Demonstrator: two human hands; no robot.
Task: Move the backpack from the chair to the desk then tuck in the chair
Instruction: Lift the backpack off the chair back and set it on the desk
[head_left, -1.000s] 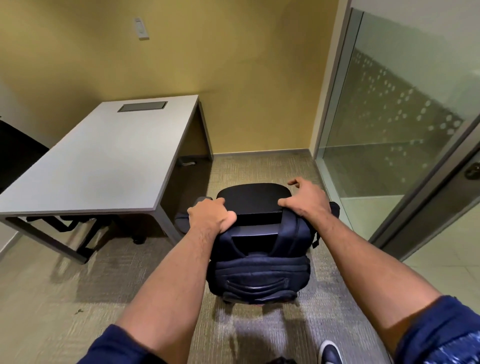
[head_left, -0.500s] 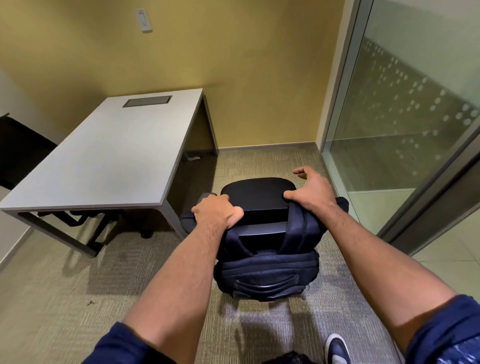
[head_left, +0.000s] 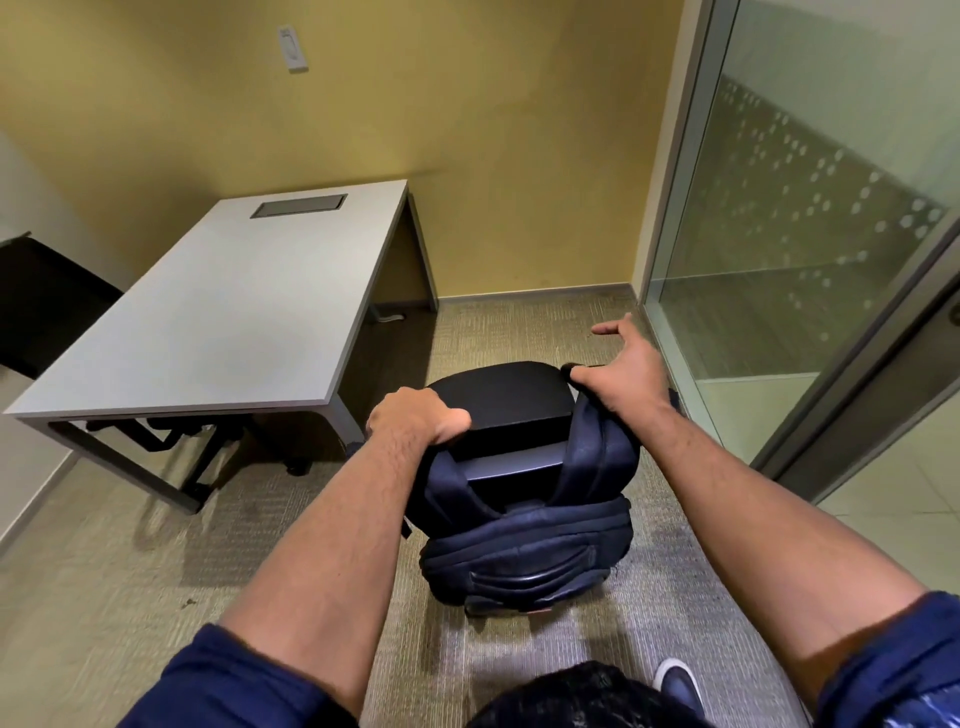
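navy backpack (head_left: 524, 551) upright against the chair (head_left: 498, 395) back, pocket side facing away; left hand (head_left: 415, 421) clutches, right hand (head_left: 623, 374) pinches its straps (head_left: 587, 457).

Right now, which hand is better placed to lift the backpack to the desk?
Probably left: left hand grips the backpack, nearer the desk; right hand has splayed fingers, barely hooking a strap.

The carpet (head_left: 104, 597) carries a grey desk (head_left: 223, 322) with a panel (head_left: 298, 206) set in its far edge, and just beside its near corner a chair (head_left: 498, 395) bearing the backpack (head_left: 519, 556).
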